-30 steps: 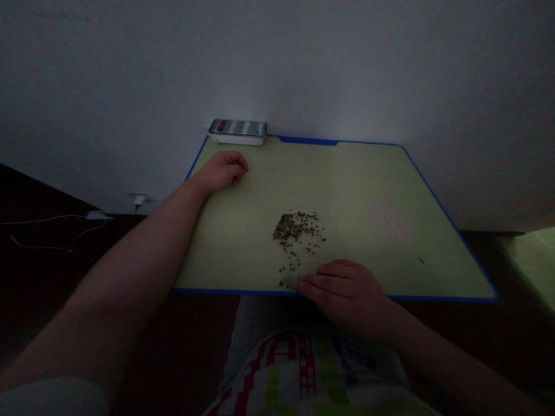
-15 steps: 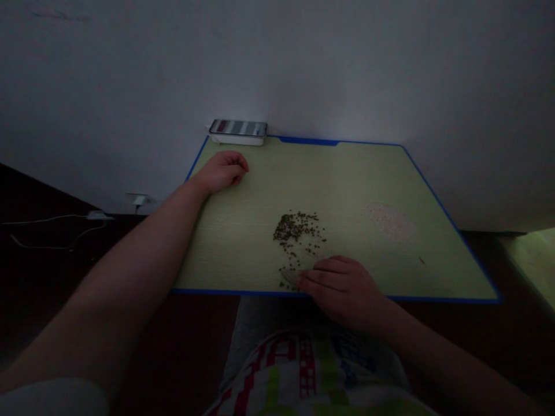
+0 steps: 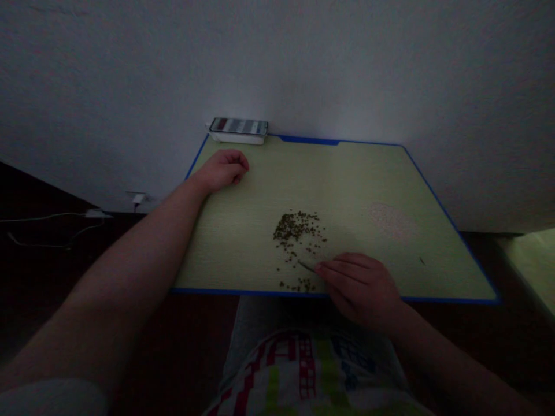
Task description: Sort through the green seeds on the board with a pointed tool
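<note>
The thin, grey, strip-like tool (image 3: 307, 266) is located over the near-central part of the work surface, between the main dark pile and the near edge. My right hand (image 3: 362, 286) is clamped on it: thumb and fingers are together at its near end, and the free end projects toward the left. From this camera I cannot tell whether the free end touches the surface.

Immediately beyond the tool lies a loose pile of small, round, dark olive-brown grains (image 3: 292, 228), densest at its left side, with single grains strewn toward me. A smaller group of the same dark grains (image 3: 299, 285) lies just inside the near edge, beside my right fingertips.

To the right, well apart from the dark pile, I observe a flat patch of fine, pale pinkish grains (image 3: 392, 221). A short, thin, dark sliver (image 3: 422, 261) lies nearer to me than that patch.

My left hand (image 3: 223, 169) rests at the left side of the surface with its fingers curled; I cannot tell whether they enclose anything. Just beyond it, at the far left corner, stands a low white box (image 3: 240, 140) with a dark-framed glossy panel (image 3: 238, 126) lying on top.

All these items are on a pale yellow-green tabletop with blue edging (image 3: 338, 179). Its far edge adjoins a plain grey wall (image 3: 321, 69). A white plug (image 3: 139, 199) is seated low on the wall at left.
</note>
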`<action>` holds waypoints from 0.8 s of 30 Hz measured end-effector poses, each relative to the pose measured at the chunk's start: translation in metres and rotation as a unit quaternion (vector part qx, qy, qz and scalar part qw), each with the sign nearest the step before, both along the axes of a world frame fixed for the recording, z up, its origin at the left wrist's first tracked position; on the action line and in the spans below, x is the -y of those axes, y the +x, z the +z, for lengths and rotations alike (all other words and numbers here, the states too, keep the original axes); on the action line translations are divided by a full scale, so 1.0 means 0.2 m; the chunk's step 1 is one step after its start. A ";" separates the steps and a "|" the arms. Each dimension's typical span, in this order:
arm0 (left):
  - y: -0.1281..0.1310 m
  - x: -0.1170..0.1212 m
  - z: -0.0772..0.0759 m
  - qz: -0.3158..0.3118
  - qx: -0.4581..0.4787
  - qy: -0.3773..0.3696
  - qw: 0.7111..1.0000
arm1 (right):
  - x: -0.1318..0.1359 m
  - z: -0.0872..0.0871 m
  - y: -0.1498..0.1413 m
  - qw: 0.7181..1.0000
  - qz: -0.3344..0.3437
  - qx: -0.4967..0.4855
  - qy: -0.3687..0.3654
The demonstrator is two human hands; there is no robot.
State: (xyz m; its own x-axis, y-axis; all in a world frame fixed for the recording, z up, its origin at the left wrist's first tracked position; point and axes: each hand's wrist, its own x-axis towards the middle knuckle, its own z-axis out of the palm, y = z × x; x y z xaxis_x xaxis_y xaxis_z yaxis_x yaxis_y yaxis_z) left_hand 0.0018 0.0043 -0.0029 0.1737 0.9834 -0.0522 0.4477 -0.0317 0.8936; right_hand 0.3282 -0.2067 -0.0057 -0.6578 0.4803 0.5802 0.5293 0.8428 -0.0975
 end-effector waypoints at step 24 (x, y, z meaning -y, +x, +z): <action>0.00 0.00 0.01 -0.003 -0.005 -0.007 1.000 | 0.01 0.00 -0.04 1.000 0.022 0.015 -0.015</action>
